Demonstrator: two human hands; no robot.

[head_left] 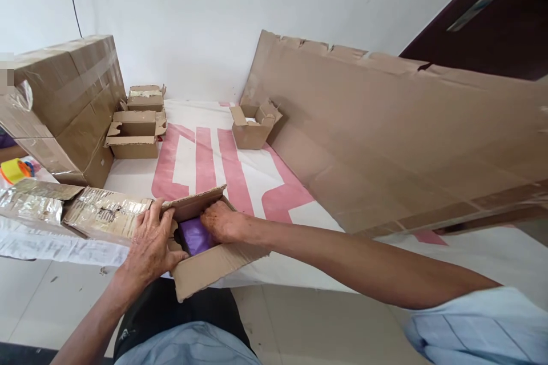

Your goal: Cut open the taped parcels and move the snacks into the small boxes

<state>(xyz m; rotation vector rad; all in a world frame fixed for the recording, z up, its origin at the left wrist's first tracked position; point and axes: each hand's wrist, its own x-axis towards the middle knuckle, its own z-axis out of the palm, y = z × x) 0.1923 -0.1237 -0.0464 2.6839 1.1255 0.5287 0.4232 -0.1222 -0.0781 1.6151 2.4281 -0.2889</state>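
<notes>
An open cardboard box lies at the table's near edge with its long flaps raised. Inside it sits a shiny purple package. My left hand grips the left end of this box, thumb at the front side and fingers over the back. My right hand reaches into the box from the right, curled against the purple package; its fingertips are hidden inside. Left of the open box, a taped cardboard box stands in line with it, touching or nearly touching my left fingers.
Two small boxes, one open and another behind it, stand by a large carton stack. A small open box sits near a leaning cardboard sheet. A yellow-orange tape roll lies far left. White-and-pink sheeting covers the table.
</notes>
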